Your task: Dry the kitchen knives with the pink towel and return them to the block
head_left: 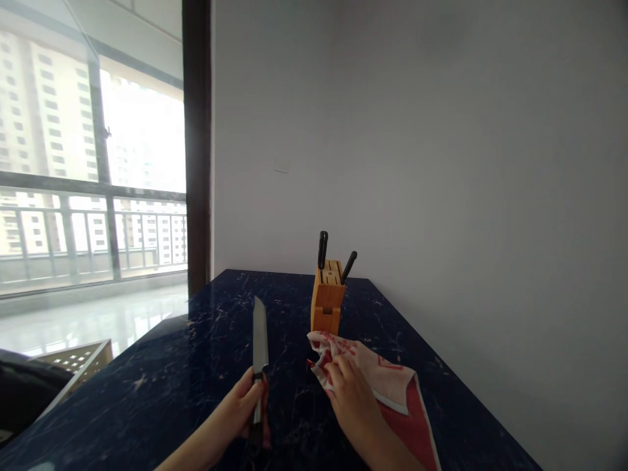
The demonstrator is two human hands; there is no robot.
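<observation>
Left hand (243,401): at 11 o'clock, wrapped around the handle of the knife (260,335).
Right hand (353,396): at 1 o'clock, curled onto the 9 o'clock end of the cloth (395,381).
Cloth: soft, light, likely grippy; best pinched at a hem.
Knife: rigid, pointing toward 12 o'clock, probably slick and sharp; best taken by the handle.
Tabletop (206,347): roomiest toward 10 o'clock; edged near the cloth at 2 o'clock.
Knife block (328,296): upright at 12 o'clock, just behind the cloth.

Left forearm (201,445) and right forearm (383,448) are bare.
</observation>
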